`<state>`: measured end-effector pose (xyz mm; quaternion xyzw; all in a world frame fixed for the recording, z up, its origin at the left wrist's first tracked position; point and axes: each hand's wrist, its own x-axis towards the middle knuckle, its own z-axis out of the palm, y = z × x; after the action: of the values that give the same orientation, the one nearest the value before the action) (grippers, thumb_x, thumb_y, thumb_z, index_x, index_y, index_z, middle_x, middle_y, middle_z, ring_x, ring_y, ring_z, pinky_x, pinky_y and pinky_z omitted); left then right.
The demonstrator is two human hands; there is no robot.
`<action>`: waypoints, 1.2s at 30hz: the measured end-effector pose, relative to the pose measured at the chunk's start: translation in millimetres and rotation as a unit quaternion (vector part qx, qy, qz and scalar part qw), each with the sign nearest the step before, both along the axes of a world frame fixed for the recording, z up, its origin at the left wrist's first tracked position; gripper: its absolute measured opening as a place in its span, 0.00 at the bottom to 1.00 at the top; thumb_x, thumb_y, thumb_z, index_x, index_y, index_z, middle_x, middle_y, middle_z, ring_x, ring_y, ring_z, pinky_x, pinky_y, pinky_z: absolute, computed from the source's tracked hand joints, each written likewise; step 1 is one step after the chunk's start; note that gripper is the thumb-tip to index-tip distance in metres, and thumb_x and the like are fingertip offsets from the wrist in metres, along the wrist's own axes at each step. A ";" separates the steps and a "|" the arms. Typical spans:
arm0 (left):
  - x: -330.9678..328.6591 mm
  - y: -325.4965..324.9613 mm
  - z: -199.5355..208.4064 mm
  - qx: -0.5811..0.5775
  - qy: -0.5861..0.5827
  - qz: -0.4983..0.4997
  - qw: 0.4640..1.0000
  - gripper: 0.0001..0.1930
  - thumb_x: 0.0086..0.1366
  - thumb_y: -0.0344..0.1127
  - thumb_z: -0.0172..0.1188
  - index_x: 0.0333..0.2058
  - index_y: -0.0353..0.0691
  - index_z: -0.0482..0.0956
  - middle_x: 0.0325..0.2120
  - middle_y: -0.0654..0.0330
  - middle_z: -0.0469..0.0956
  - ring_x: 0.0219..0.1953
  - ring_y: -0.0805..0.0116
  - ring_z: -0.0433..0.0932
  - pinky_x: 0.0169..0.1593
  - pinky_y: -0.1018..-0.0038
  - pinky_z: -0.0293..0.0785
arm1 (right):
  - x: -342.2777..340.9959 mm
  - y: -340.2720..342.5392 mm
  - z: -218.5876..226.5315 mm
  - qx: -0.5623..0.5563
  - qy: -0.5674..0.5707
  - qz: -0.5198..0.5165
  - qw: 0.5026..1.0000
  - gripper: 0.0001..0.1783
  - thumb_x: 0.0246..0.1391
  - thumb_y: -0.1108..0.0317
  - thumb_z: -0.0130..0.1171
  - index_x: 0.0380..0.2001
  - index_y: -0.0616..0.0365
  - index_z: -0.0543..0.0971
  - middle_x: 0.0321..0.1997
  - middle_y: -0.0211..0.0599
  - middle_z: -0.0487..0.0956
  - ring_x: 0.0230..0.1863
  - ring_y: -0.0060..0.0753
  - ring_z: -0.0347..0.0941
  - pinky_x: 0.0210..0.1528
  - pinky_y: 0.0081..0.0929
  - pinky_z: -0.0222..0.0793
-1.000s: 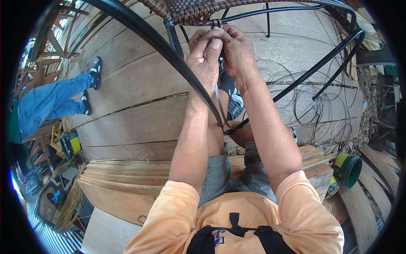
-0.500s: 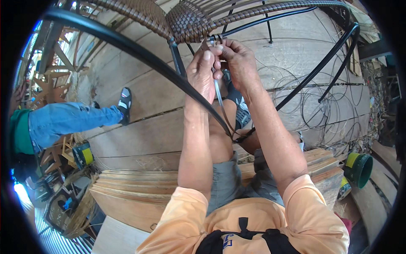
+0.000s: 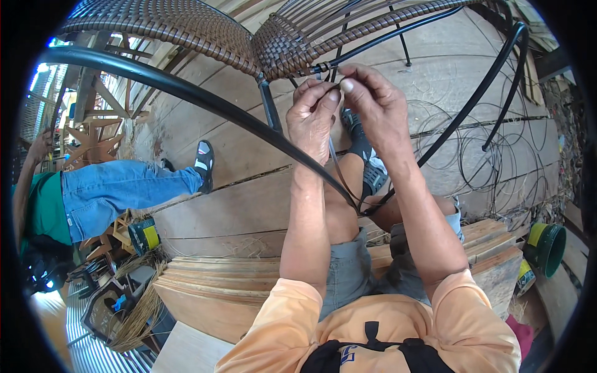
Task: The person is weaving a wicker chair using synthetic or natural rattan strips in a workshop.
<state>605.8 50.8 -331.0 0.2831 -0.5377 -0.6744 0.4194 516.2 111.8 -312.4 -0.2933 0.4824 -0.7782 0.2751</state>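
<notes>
Beside the woven chair (image 3: 280,53), the left hand (image 3: 311,121) pinches a brown strip (image 3: 340,172); the right hand (image 3: 380,115) has fingertips narrowed — contents indeterminable. Right of the chair: green bucket (image 3: 552,255), yellow label. Shirt (image 3: 379,311) — blue lettering, partly covered.

Decent daylight here, mostly soft & even on the floor (image 3: 249,214); far L blows out white, far R's dim. Tube (image 3: 130,64) has a pale sheen, ribbed sheet (image 3: 87,336) glares. Lines bow nr the rim, edges blurry, corners blk.
</notes>
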 end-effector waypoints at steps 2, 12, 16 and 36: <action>0.8 3.3 2.2 -0.037 -0.010 0.036 0.999 0.07 0.60 0.27 0.56 0.37 0.32 0.75 0.36 0.66 0.71 0.26 0.83 0.67 0.24 0.87 0.60 | -4.1 -4.8 -5.4 0.039 -0.009 -0.019 0.999 0.07 0.51 0.75 0.55 0.35 0.64 0.76 0.26 0.29 0.73 0.22 0.15 0.66 0.24 0.16 0.64; -1.3 4.0 11.9 0.061 -0.091 0.112 0.988 0.09 0.64 0.35 0.49 0.35 0.34 0.71 0.15 0.69 0.65 0.14 0.84 0.63 0.19 0.88 0.59 | 3.7 -19.6 -11.0 0.015 -0.083 -0.115 0.990 0.12 0.56 0.69 0.52 0.41 0.64 0.73 0.29 0.31 0.75 0.26 0.17 0.70 0.28 0.14 0.66; -2.3 0.6 10.1 -0.031 -0.142 0.133 0.980 0.10 0.66 0.33 0.44 0.33 0.31 0.69 0.16 0.66 0.66 0.14 0.82 0.65 0.19 0.83 0.63 | -6.5 -14.2 -25.1 0.042 -0.147 -0.060 0.986 0.11 0.57 0.69 0.50 0.41 0.64 0.73 0.28 0.32 0.75 0.25 0.19 0.70 0.27 0.14 0.66; -6.2 8.0 6.9 -0.195 -0.149 0.229 0.942 0.07 0.62 0.27 0.44 0.29 0.27 0.65 0.28 0.55 0.72 0.15 0.78 0.68 0.19 0.82 0.64 | 20.0 -36.7 -28.7 0.121 -0.095 0.027 0.988 0.09 0.52 0.69 0.55 0.31 0.66 0.76 0.17 0.31 0.73 0.19 0.17 0.67 0.20 0.19 0.63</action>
<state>599.6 58.8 -324.1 0.4085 -0.6356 -0.3926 0.5245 536.2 75.0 -341.1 -0.1956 0.5367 -0.7308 0.3736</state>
